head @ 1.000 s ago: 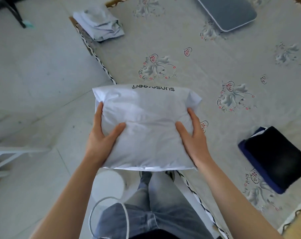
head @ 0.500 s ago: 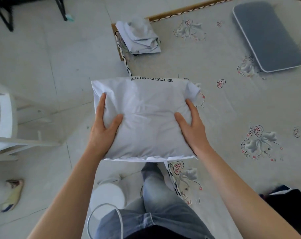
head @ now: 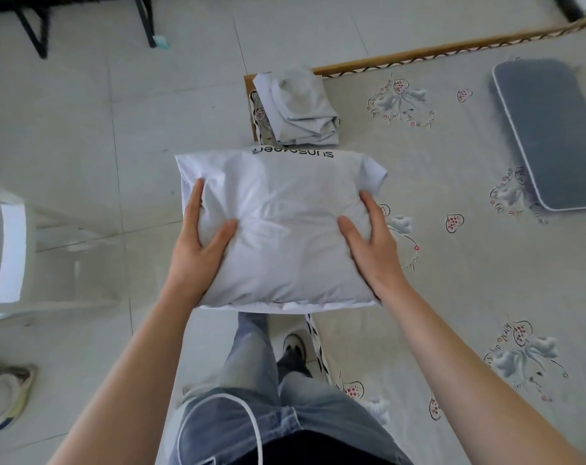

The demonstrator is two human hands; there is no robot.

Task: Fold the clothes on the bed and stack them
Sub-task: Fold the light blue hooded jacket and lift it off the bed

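A folded white garment (head: 281, 226) with black lettering along its far edge is held in the air over the bed's left edge. My left hand (head: 201, 243) grips its left side, thumb on top and fingers underneath. On the right side my right hand (head: 372, 243) grips it the same way. A folded grey garment (head: 298, 105) lies on the near left corner of the bed (head: 452, 263), just beyond the white one.
A grey flat cushion (head: 549, 135) lies on the bed at the right. A white plastic chair (head: 13, 243) stands on the tiled floor at the left, and a shoe (head: 9, 397) lies at lower left. Black furniture legs (head: 33, 31) stand at the top left.
The view has swung left along the bed; the dark folded clothes at right have left the frame. The white garment, still held in both hands, now hangs closer to the grey folded garment.
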